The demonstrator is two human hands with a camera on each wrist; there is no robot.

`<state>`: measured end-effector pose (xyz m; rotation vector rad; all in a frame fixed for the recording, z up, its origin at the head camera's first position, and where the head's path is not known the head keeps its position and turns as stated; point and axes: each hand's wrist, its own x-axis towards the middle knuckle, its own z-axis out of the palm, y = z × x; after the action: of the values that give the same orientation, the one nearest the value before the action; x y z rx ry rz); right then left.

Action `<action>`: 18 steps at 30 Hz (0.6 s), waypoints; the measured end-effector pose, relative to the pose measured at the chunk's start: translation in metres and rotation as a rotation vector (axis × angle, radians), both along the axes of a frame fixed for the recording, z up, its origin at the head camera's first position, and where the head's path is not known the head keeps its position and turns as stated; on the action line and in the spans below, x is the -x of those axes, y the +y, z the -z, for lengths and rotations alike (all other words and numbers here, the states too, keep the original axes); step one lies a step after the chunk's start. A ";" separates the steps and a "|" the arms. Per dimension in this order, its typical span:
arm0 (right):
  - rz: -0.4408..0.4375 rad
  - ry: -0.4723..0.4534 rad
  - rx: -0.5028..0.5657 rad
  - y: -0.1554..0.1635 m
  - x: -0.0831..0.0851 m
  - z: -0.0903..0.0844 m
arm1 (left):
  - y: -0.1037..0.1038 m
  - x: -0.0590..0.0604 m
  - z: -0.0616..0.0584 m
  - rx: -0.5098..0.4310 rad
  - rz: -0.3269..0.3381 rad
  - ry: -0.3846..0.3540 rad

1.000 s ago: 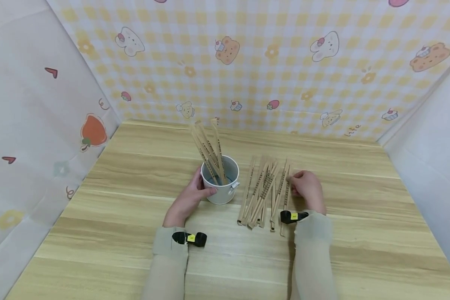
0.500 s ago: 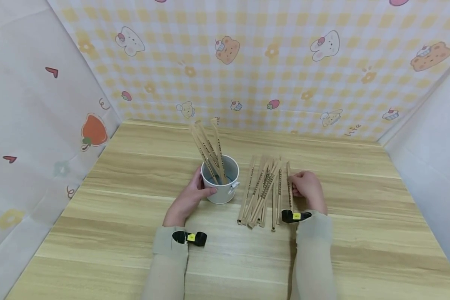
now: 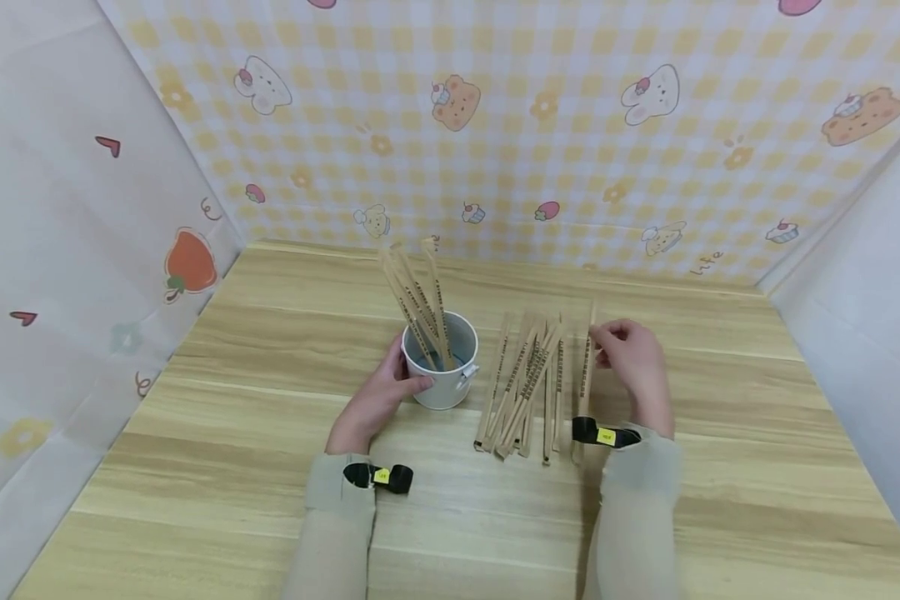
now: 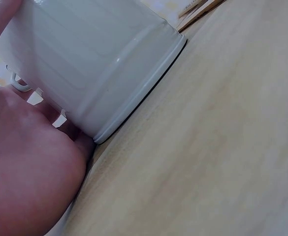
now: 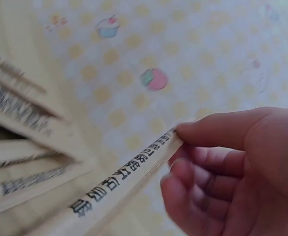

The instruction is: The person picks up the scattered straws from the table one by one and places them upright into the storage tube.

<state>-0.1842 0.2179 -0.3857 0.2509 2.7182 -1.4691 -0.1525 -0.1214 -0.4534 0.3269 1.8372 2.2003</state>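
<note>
A small white bucket (image 3: 441, 392) stands on the table, with several slim paper-wrapped straws (image 3: 420, 304) leaning to the left inside it. My left hand (image 3: 375, 396) holds the bucket from its left side, thumb across the front; the left wrist view shows the palm close to the bucket's wall (image 4: 99, 59). Further right, my right hand (image 3: 633, 358) pinches one paper-wrapped straw (image 3: 587, 358) near its upper end between thumb and forefinger. Dark printed characters run along this straw's wrapper (image 5: 119, 177). Its lower part passes behind the wrist camera in the head view.
Between the bucket and my right hand lies a loose pile of several more wrapped straws (image 3: 525, 383), some crossing others. The wooden table (image 3: 480, 525) meets a yellow checked cloth (image 3: 495, 158) at the back. White cloths hang at both sides.
My right hand has drawn one wrapped straw away from the pile to the right and moved slightly away from me. My left hand and the bucket have stayed in place.
</note>
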 end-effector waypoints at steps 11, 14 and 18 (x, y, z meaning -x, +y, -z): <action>0.295 0.275 0.208 -0.015 -0.010 -0.035 | 0.000 -0.001 -0.002 0.010 -0.001 0.006; 0.347 0.379 0.395 -0.022 -0.012 -0.043 | 0.000 0.000 -0.001 0.015 -0.001 0.016; 0.351 0.531 0.619 -0.033 -0.015 -0.054 | 0.000 -0.001 -0.001 0.016 -0.005 0.013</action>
<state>-0.1693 0.1848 -0.3320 0.3586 2.4423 -2.7202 -0.1519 -0.1217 -0.4526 0.3353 1.8631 2.1909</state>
